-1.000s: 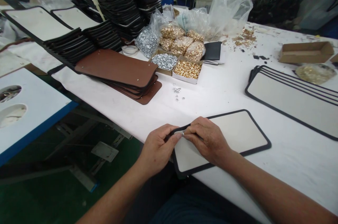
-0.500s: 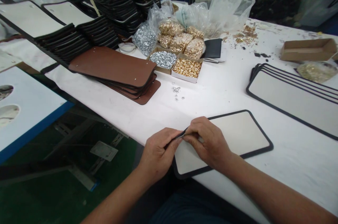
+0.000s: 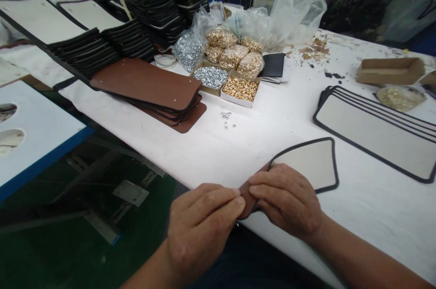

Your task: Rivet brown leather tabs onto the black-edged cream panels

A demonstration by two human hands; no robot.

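The biggest change is in the panel (image 3: 309, 162) at the lower centre of the frame: half a second ago its pale face lay almost flat, and now its near end is curled over so that the brown side shows between the hands, which puts that side within reach of the fingertips. The left hand (image 3: 204, 227) is closed in a pinch on the curled end; the right hand (image 3: 289, 203) is closed round the bend beside it. Whether a fitting sits under the fingers, I cannot tell. A green floor (image 3: 81, 257) fills the lower left, and a white-covered table (image 3: 163, 139) crosses the middle. Dark stacks (image 3: 150, 1) rise at upper left, brown panels (image 3: 146, 82) below them, pale panels (image 3: 378, 137) at right. Boxed silver fittings (image 3: 211, 76) and gold fittings (image 3: 240, 88) stand at upper centre, with loose silver pieces (image 3: 226, 115) just below.
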